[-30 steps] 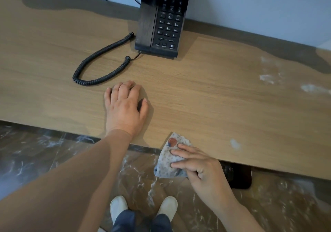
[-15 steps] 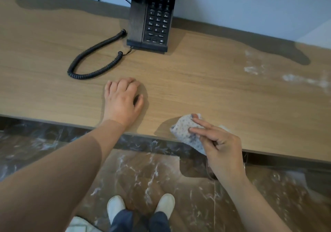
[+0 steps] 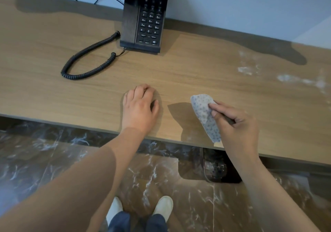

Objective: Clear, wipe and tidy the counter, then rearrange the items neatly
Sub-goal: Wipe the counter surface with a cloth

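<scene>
The speckled cloth is bunched over the wooden surface near its front edge and casts a shadow to its left. The right grip pinches it, fingers curled against its right side. Near it on the left, apart from the cloth, the left grip rests palm down on the surface, fingers loosely bent and holding nothing. Further back a black telephone stands by the wall, and its coiled cord loops leftward. White smears mark the surface at the right.
</scene>
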`<state>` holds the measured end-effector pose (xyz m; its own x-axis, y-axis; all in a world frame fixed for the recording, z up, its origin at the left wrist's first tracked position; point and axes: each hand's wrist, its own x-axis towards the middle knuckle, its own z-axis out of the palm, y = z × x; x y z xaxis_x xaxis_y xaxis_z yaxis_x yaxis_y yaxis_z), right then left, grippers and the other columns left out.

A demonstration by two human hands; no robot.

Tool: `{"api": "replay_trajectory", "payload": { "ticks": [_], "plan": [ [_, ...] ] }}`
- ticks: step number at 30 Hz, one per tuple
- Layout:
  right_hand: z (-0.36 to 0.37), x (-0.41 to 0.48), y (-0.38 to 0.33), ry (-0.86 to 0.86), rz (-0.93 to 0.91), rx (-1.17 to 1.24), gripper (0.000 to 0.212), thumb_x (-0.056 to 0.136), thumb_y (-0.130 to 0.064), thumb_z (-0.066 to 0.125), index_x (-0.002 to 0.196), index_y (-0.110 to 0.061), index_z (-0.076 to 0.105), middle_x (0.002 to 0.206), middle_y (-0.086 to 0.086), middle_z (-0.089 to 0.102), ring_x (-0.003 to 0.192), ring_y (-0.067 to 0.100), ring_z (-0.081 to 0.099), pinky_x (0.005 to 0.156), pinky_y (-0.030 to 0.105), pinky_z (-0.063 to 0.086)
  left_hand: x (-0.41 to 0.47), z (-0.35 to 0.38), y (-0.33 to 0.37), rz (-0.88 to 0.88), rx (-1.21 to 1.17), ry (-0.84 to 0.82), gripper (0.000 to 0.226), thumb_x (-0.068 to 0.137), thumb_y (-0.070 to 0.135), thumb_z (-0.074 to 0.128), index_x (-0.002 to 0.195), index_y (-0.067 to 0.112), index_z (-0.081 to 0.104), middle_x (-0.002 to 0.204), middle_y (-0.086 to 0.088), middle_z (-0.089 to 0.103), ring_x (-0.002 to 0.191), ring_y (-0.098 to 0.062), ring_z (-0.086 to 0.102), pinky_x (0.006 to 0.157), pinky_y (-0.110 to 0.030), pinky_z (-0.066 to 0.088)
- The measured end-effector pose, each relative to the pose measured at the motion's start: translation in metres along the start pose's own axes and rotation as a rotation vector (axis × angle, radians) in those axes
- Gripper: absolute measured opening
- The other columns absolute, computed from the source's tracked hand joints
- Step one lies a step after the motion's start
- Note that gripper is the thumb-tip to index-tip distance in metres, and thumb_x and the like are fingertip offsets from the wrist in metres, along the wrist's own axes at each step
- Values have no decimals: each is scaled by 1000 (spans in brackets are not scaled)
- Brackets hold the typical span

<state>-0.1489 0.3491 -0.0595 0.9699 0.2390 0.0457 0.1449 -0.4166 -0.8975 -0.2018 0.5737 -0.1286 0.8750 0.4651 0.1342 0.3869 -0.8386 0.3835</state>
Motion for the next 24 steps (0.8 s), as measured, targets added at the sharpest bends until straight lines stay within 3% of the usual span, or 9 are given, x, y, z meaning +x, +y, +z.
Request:
{"api": "replay_trajectory", "payload": {
  "ticks": [4,8,11,14,17,24],
  "plan": [
    [1,28,7,-4,-16,4,32,89,-10,67,99,-39,73,109,-20,69,112,-1,60,106,44,43,-1,0,1,-25,6,4,37,93,30,51,127,16,58,131,-2,51,118,-24,45,108,-43,32],
    [4,66,4,-19,-76,-55,29,90,-5,61,109,-24,74,98,13,73,97,13,68,97,32,51,4,1,3,-71,27,-18,40,93,34,49,130,19,54,134,-1,48,120,-24,42,109,-46,31],
    [11,99,-4,-11,-122,-84,29,90,-1,60,108,-18,74,108,-3,73,105,-2,63,95,25,51,13,1,6,-85,66,-45,43,94,40,46,132,21,51,135,-3,44,118,-27,41,108,-47,31],
    [19,135,-5,-16,-156,-164,28,90,-4,59,109,-19,74,111,-12,69,100,-13,59,97,25,49,18,1,6,-86,90,-76,47,92,44,42,133,22,50,136,-2,43,121,-27,39,109,-48,28],
    [25,174,1,-2,-228,-248,30,88,-5,58,108,-19,75,113,-9,70,97,1,65,96,34,51,18,1,5,-83,103,-90,49,92,45,40,134,22,51,137,-1,43,125,-26,39,111,-48,26],
    [38,249,15,-43,-296,-367,31,90,-7,53,107,-21,75,113,-9,70,107,10,64,97,32,50,30,2,5,8,102,-138,49,90,42,41,132,20,54,141,-2,44,135,-25,34,116,-45,20]
  ]
}}
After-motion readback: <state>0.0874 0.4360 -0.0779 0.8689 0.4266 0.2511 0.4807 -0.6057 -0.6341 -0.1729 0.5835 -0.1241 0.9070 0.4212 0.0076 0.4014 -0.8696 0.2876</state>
